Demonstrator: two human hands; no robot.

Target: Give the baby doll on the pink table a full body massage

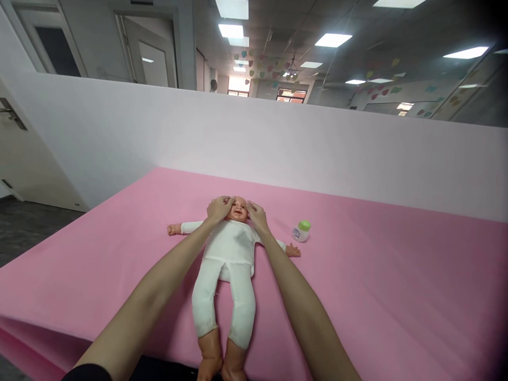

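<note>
A baby doll [230, 241] in a white cloth body lies on its back, its head away from me and its feet toward me. Against the left side of its head rests my left hand [219, 208], fingers bent and close together at the temple. My right hand [256, 214] touches the opposite temple in the same way, so the two hands hold the head between them. The fingertips are small and partly hidden at this distance. Just right of the doll's outstretched arm stands a small clear jar with a green lid [302, 231].
A pink cloth [357, 264] covers the table under the doll. Behind it runs a low white partition wall [254, 140]. On the left is a door with a handle [14, 114]. Beyond the partition are ceiling lights and hanging paper hearts.
</note>
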